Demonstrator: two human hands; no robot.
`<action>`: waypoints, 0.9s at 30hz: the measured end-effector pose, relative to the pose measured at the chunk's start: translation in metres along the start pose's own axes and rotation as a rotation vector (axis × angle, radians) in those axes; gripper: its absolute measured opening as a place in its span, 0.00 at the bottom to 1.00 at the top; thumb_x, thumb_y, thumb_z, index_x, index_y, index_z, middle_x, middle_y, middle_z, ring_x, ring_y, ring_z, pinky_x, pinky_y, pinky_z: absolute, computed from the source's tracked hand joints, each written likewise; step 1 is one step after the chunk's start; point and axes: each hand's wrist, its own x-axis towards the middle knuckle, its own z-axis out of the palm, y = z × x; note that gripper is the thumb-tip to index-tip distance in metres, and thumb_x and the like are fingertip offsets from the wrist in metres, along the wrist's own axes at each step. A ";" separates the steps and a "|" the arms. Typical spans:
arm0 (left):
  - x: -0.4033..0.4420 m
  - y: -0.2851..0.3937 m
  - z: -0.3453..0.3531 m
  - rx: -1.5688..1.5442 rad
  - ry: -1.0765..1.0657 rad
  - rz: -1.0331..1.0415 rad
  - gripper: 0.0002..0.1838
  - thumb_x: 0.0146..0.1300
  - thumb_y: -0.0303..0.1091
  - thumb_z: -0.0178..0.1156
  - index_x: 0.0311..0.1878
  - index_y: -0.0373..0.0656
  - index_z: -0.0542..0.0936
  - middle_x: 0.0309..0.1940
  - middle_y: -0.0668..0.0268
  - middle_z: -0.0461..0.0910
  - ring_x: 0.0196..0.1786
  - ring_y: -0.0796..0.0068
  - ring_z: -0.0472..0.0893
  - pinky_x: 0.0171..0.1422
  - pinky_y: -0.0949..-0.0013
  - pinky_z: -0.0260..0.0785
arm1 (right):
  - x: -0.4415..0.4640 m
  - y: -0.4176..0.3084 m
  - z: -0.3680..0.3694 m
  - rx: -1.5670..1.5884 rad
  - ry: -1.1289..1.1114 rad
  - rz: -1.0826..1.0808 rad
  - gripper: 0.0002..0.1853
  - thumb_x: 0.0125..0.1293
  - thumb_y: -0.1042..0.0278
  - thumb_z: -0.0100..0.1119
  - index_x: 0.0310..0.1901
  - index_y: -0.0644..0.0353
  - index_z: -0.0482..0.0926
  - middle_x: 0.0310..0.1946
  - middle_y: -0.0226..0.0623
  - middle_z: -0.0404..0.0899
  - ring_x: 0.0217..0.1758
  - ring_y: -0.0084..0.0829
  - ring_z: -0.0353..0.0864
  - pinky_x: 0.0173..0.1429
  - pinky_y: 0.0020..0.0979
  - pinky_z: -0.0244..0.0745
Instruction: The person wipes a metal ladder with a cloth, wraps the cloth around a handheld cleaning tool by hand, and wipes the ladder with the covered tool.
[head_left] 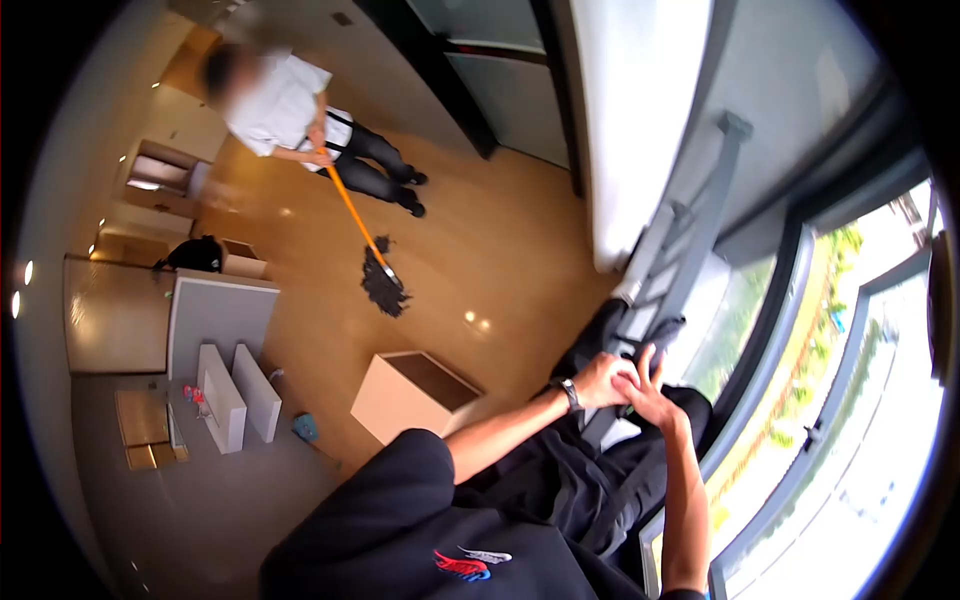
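My left hand [600,381], with a dark watch [571,394] at its wrist, is in front of me above my dark trousers. Its fingers are bent closed; whatever they hold, if anything, is hidden. From the right, my right hand [648,395] meets it. The thumb side touches the left hand, while other fingers stretch out apart. Beneath and beyond both hands is a grey metal ladder [690,270], with my legs and dark shoes against it. My black shirt [500,535] carries a red, blue and white wing mark.
A person [290,105] in a white shirt holds an orange-handled mop [350,205], its dark head on the brown floor. An open cardboard box [395,402] stands to my left. White panels [222,400] and a counter lie farther left. A glass window [800,380] lines my right side.
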 end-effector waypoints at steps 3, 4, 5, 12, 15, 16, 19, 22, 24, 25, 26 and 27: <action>-0.002 0.000 0.003 -0.077 0.007 -0.096 0.09 0.47 0.29 0.70 0.32 0.39 0.83 0.27 0.58 0.84 0.32 0.65 0.85 0.38 0.68 0.76 | 0.010 0.020 -0.003 -0.081 -0.026 -0.013 0.44 0.67 0.33 0.46 0.75 0.51 0.44 0.73 0.58 0.15 0.76 0.50 0.12 0.80 0.37 0.32; -0.001 -0.001 0.004 -0.081 0.010 -0.081 0.09 0.47 0.29 0.71 0.32 0.39 0.82 0.27 0.59 0.84 0.32 0.66 0.85 0.38 0.68 0.76 | 0.009 0.018 -0.003 -0.076 -0.024 0.007 0.46 0.67 0.34 0.46 0.75 0.52 0.40 0.73 0.59 0.19 0.76 0.48 0.16 0.79 0.36 0.35; -0.002 -0.002 0.004 -0.080 0.021 -0.073 0.09 0.46 0.29 0.71 0.31 0.39 0.82 0.27 0.59 0.84 0.32 0.67 0.85 0.37 0.68 0.76 | 0.009 0.018 -0.003 -0.069 -0.028 0.023 0.48 0.67 0.34 0.47 0.75 0.53 0.36 0.73 0.60 0.22 0.77 0.45 0.21 0.79 0.35 0.37; -0.004 -0.004 0.008 -0.078 0.061 -0.054 0.09 0.45 0.27 0.70 0.30 0.39 0.80 0.26 0.59 0.82 0.31 0.64 0.84 0.36 0.67 0.74 | 0.017 0.033 0.001 0.028 0.046 0.050 0.61 0.61 0.30 0.53 0.72 0.56 0.20 0.67 0.68 0.05 0.79 0.48 0.21 0.76 0.39 0.51; -0.003 -0.008 0.004 -0.032 0.067 0.013 0.10 0.43 0.27 0.71 0.31 0.41 0.81 0.24 0.59 0.81 0.31 0.58 0.82 0.36 0.64 0.74 | 0.012 0.023 -0.001 0.001 0.027 0.051 0.58 0.63 0.32 0.52 0.73 0.54 0.22 0.67 0.68 0.05 0.79 0.48 0.20 0.75 0.39 0.52; -0.003 -0.007 0.003 -0.028 0.057 0.028 0.10 0.43 0.27 0.70 0.31 0.41 0.81 0.24 0.59 0.81 0.31 0.58 0.82 0.36 0.63 0.74 | 0.010 0.019 -0.002 0.020 0.030 0.041 0.58 0.62 0.32 0.53 0.73 0.54 0.22 0.68 0.67 0.05 0.79 0.47 0.21 0.75 0.39 0.52; 0.000 -0.008 0.003 0.006 0.036 0.025 0.09 0.44 0.29 0.70 0.29 0.41 0.81 0.25 0.59 0.81 0.31 0.57 0.82 0.36 0.61 0.74 | 0.000 0.001 -0.002 0.078 0.048 0.091 0.58 0.63 0.33 0.53 0.73 0.54 0.22 0.68 0.67 0.05 0.80 0.46 0.23 0.75 0.38 0.52; 0.001 -0.007 0.004 0.008 0.045 0.047 0.08 0.44 0.29 0.69 0.27 0.41 0.78 0.25 0.61 0.82 0.32 0.58 0.82 0.38 0.60 0.75 | 0.005 0.010 0.000 0.025 0.033 0.068 0.55 0.65 0.34 0.50 0.73 0.57 0.23 0.73 0.65 0.24 0.77 0.45 0.10 0.78 0.37 0.41; 0.001 -0.007 0.005 -0.002 0.055 0.033 0.07 0.44 0.30 0.68 0.26 0.40 0.79 0.25 0.59 0.82 0.33 0.56 0.82 0.38 0.59 0.74 | 0.004 0.009 0.000 0.032 0.025 0.052 0.54 0.67 0.35 0.48 0.73 0.58 0.23 0.74 0.66 0.33 0.77 0.45 0.09 0.78 0.37 0.39; 0.001 -0.007 0.006 -0.011 0.068 0.039 0.07 0.44 0.31 0.66 0.26 0.40 0.79 0.24 0.56 0.81 0.32 0.54 0.82 0.39 0.59 0.74 | 0.006 0.013 0.001 0.032 0.028 0.044 0.55 0.67 0.35 0.48 0.73 0.59 0.22 0.73 0.67 0.33 0.77 0.46 0.09 0.78 0.37 0.38; 0.000 -0.010 0.007 -0.042 0.067 0.025 0.07 0.44 0.31 0.67 0.26 0.41 0.80 0.24 0.57 0.81 0.33 0.54 0.81 0.39 0.59 0.74 | 0.007 0.015 0.001 0.000 0.033 0.053 0.55 0.67 0.35 0.48 0.73 0.59 0.22 0.73 0.68 0.32 0.77 0.47 0.09 0.78 0.37 0.38; 0.000 -0.011 0.009 -0.033 0.059 -0.003 0.07 0.43 0.31 0.67 0.26 0.40 0.80 0.24 0.57 0.81 0.32 0.54 0.81 0.38 0.59 0.75 | 0.008 0.017 0.001 -0.033 0.039 0.060 0.55 0.67 0.35 0.48 0.73 0.59 0.22 0.73 0.69 0.30 0.77 0.47 0.10 0.78 0.38 0.39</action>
